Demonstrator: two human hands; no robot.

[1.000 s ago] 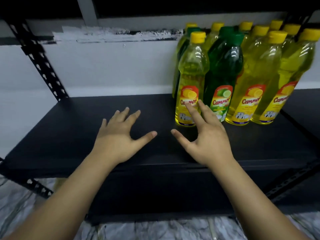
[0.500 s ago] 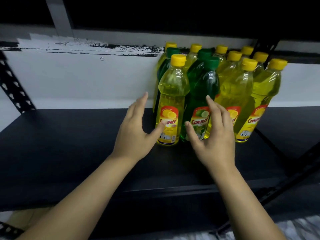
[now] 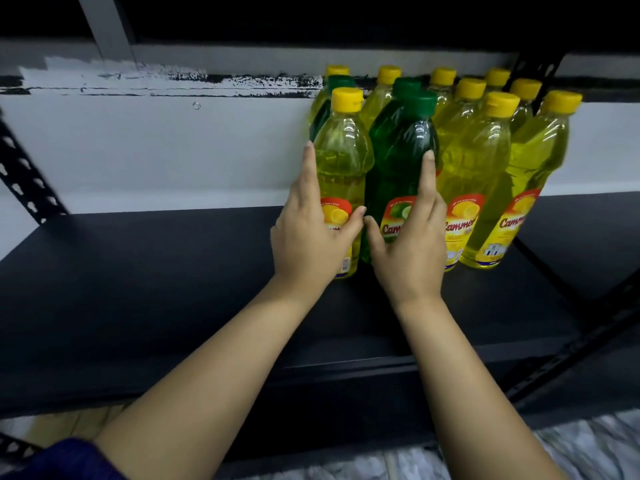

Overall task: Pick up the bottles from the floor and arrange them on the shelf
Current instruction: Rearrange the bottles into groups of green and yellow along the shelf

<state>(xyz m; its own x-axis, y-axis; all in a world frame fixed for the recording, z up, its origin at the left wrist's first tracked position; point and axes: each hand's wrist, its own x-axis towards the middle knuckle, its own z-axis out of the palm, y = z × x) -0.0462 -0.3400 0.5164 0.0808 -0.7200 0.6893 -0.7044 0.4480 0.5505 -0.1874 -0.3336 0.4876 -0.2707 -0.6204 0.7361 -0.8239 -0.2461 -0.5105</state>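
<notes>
Several yellow and green dish-soap bottles stand upright in a tight cluster at the back right of the black shelf (image 3: 156, 271). My left hand (image 3: 308, 244) rests against the front-left yellow bottle (image 3: 343, 161); its fingers lie straight up the bottle's left side and the thumb crosses the label. My right hand (image 3: 412, 251) touches the front green bottle (image 3: 398, 157), fingers straight along its right side and thumb at its lower left. The two thumbs nearly meet between the bottles. More yellow bottles (image 3: 478, 161) stand to the right of the green one.
A white wall (image 3: 173, 150) backs the shelf. Black perforated uprights stand at the left (image 3: 24, 174) and right (image 3: 533, 67). A lower shelf board (image 3: 346, 410) runs under my arms, with marbled floor (image 3: 588, 448) below. The shelf's left half holds nothing.
Both hands have risen from the shelf surface and moved back to the bottles. The left hand now lies on the yellow bottle and the right on the green one.
</notes>
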